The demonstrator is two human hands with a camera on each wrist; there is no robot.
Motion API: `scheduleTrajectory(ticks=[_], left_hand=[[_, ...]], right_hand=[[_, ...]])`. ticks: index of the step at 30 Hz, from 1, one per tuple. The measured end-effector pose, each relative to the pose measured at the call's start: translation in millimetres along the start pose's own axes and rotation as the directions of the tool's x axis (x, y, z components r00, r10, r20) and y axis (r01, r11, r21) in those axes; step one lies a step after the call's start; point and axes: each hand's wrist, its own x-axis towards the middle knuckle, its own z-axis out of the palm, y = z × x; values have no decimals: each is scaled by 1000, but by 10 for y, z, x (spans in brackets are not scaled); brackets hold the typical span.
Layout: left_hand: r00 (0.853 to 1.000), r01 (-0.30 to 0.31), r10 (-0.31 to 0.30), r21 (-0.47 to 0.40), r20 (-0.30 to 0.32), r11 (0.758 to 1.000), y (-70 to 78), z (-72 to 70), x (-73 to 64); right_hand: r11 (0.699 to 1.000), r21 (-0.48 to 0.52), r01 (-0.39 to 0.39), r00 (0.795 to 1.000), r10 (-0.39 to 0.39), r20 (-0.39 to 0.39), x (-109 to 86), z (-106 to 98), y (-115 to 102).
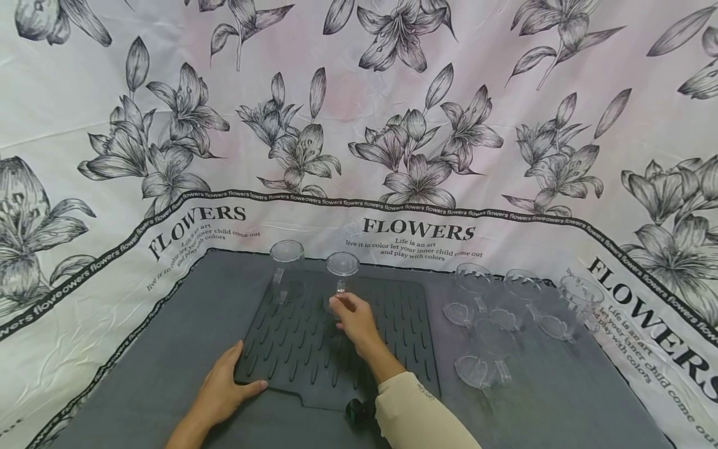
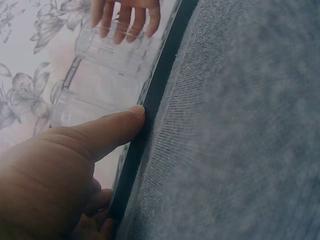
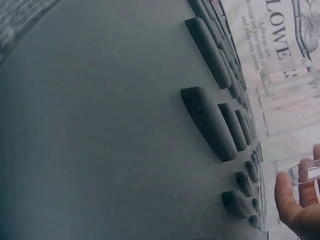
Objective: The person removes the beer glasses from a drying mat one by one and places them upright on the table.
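In the head view, my right hand (image 1: 357, 321) holds a clear glass mug (image 1: 343, 267) by its handle, at the far part of a dark ridged mat (image 1: 291, 368). The right wrist view shows the fingers around the clear handle (image 3: 311, 172). Another clear mug (image 1: 287, 268) stands to the left, at the mat's far left corner. My left hand (image 1: 220, 386) rests at the mat's near left corner, thumb along the front edge and fingers by the left side. In the left wrist view, the thumb (image 2: 112, 131) touches the dark mat edge (image 2: 159, 95).
Several clear mugs stand in a group on the grey table cover (image 1: 550, 399) right of the mat, one mug (image 1: 477, 368) nearer than the others. A flower-printed cloth (image 1: 314, 237) rises behind the table and along both sides. A small black object (image 1: 356, 411) shows beside the right sleeve.
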Motion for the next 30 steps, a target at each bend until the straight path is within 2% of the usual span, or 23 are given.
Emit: scheduleTrajectory(ticks=[10,15,21,23,30], left_hand=[[1000,-1,1,-9,-4,1000,1,4,-9],[1000,11,-11,-10,-9,1000,10,7,-17],[1000,4,-4,-10,-18,1000,12,13,-17],[1000,-2,1,-8,-20,1000,7,11,-13],[1000,-4,4,-8,-18,1000,2,10,-15]], right_hand=[[995,78,55,998,-55,4,28,-1,29],[995,76,66,998,-65,-14,-12,-21,6],[991,64,114,993,-114,-10,-121,-68,-55],[989,77,129,992,-129,-3,-167,-86,-96],[980,67,186,981,-189,37,-455,-151,-458]])
